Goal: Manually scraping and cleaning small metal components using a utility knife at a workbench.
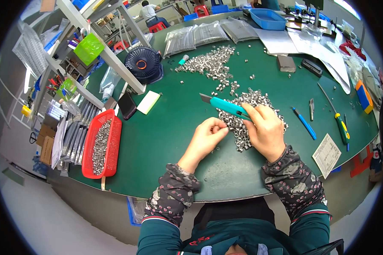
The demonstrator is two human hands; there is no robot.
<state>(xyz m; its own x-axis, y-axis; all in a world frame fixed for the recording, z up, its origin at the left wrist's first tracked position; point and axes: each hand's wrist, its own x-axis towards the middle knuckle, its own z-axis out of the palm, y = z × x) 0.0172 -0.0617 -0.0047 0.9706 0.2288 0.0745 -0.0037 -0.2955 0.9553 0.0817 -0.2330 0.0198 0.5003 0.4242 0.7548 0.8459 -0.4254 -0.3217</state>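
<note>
My right hand point(266, 129) is closed around a teal utility knife point(226, 106). Its blade is out and points to the far left, over the table. Under and around that hand spreads a pile of small silver metal rings point(242, 139). At the pile's left edge, my left hand point(205, 138) has its thumb and fingertips pinched together. Whatever may be between those fingertips is too small or hidden to make out. Farther back lies a second heap of similar metal pieces point(210, 63).
A red basket point(88, 158) of metal pieces stands at left, near a phone point(127, 105) and a dark fan point(144, 63). Right of the pile lie a blue pen-like tool point(304, 123), a screwdriver point(341, 127) and a paper sheet point(327, 155). Bagged rods point(209, 34) line the back.
</note>
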